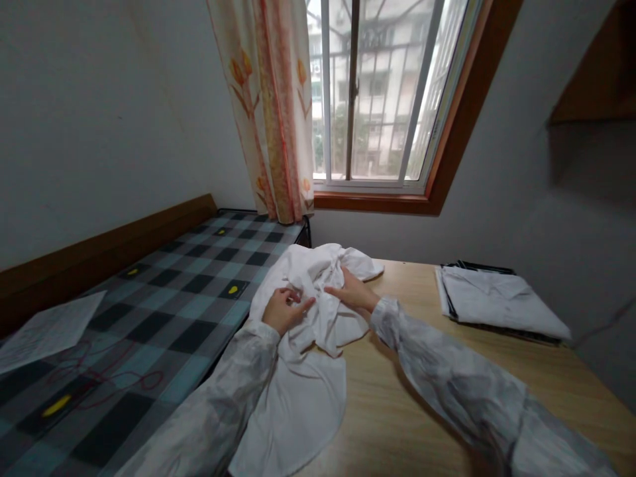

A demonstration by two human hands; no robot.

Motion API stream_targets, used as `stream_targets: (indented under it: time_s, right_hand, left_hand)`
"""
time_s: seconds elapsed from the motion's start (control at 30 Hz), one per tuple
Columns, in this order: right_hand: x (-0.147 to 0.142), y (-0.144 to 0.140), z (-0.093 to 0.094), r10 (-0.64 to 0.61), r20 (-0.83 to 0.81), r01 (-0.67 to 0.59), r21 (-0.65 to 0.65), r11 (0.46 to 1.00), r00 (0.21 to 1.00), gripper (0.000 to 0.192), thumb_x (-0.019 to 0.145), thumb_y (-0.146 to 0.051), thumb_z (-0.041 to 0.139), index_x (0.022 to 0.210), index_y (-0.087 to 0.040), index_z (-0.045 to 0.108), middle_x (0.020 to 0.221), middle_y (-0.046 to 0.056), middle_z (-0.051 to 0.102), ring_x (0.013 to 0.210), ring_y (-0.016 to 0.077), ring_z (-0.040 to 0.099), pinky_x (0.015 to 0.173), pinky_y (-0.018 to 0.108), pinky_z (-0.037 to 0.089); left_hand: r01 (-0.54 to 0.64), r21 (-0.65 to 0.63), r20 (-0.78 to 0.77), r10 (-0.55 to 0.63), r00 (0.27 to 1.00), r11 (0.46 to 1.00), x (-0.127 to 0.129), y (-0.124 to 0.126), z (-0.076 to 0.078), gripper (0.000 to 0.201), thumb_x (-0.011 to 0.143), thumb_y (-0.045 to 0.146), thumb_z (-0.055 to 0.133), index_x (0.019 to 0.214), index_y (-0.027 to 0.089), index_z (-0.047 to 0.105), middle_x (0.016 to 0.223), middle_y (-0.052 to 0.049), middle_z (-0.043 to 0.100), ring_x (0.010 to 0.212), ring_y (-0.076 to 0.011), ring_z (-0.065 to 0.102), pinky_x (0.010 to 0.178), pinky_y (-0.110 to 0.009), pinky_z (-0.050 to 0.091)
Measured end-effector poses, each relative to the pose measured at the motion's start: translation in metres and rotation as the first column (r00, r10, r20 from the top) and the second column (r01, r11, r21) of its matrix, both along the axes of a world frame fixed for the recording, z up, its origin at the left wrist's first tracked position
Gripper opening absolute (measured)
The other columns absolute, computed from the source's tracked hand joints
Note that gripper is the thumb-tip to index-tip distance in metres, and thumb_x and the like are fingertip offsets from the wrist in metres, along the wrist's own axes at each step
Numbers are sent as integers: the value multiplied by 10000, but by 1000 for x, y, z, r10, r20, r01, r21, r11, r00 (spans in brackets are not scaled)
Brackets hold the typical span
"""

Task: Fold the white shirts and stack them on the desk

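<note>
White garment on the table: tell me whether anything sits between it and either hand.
Nothing visible does. The left hand and the right hand both rest directly on the crumpled white garment at the edge of the wooden table. The folded stack lies apart, farther right.

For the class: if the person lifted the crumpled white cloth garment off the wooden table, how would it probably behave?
The crumpled white cloth garment would probably sag and droop, since it already lies in soft folds and hangs over the edge of the light wooden table. It looks thin, so likely light. Under the left hand and right hand it bunches, so pushing probably wrinkles it.
</note>
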State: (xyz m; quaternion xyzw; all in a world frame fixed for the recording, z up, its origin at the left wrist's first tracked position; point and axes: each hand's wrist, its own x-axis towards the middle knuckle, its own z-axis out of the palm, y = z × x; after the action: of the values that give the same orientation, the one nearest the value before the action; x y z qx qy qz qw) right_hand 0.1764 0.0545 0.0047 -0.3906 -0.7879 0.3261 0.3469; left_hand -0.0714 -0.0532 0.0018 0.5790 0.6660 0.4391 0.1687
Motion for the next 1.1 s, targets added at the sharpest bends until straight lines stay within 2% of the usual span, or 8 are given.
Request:
stream_targets:
  time_s: [0.13,0.33,0.43,0.5,0.63,0.77,0.93,1.1]
  right_hand:
    - [-8,-6,8,-54,106,56,-8,998,993,688,840,-320,796,1479,-212,567,1342,140,732,1244,338,695,1076,439,529]
    - [-19,3,23,-19,13,19,26,999,1000,631,942,-345,672,1541,-212,526,1159,82,778,1003,258,731,974,388,557]
    - [-3,14,18,102,47,-107,121,987,994,510,1064,-412,470,1518,-206,576,1265,103,753,1138,252,705,1086,402,507]
    - [15,23,9,81,153,-111,196,974,985,504,1057,-365,451,1509,-195,598,1449,132,676,1345,265,615,1200,415,419]
    - [50,36,-14,-154,417,45,258,965,896,740,924,-417,705,1577,-128,513,1638,216,505,1498,343,476,1260,459,337]
    - [62,40,-19,-273,522,179,223,958,808,684,914,-551,750,1440,-132,624,1413,222,674,1272,334,639,1078,399,466]
    - [57,51,6,-225,581,180,134,974,782,217,948,-367,689,1077,-207,761,1057,94,785,927,226,689,816,303,461]
    - [44,74,47,-441,367,323,340,883,819,268,1022,-304,540,1200,-222,722,1162,121,773,978,256,691,837,328,456]
  left_hand:
    - [187,-81,-83,-193,978,979,10,-8,-1,515,743,686,817,887,193,784,790,-42,705,717,-204,622,679,-307,486]
    - [208,-28,391,-180,902,978,7,-5,-3,635,824,642,751,1244,166,734,1038,-96,817,875,-260,750,766,-339,579]
    - [188,-9,572,-149,807,982,-2,-7,1,724,805,669,771,1334,185,670,1110,-115,819,972,-287,772,852,-392,613]
    - [132,-33,588,-88,804,991,-9,-9,6,703,818,700,747,1305,198,678,1141,-127,816,1046,-302,771,890,-411,619]
    - [-42,-126,491,99,865,991,-30,-12,27,625,792,730,766,1114,195,741,1060,-125,828,1110,-335,753,914,-417,613]
    - [-50,-217,362,128,923,975,-63,-20,61,720,603,769,868,979,162,774,936,-100,824,916,-312,762,768,-373,612]
    - [-50,-194,135,78,988,980,-101,-45,92,721,522,684,919,1024,185,777,911,-55,817,855,-289,751,737,-348,612]
    - [41,-206,-66,-56,996,978,-110,-72,78,552,605,642,850,972,232,805,949,-71,831,974,-356,761,848,-377,604]
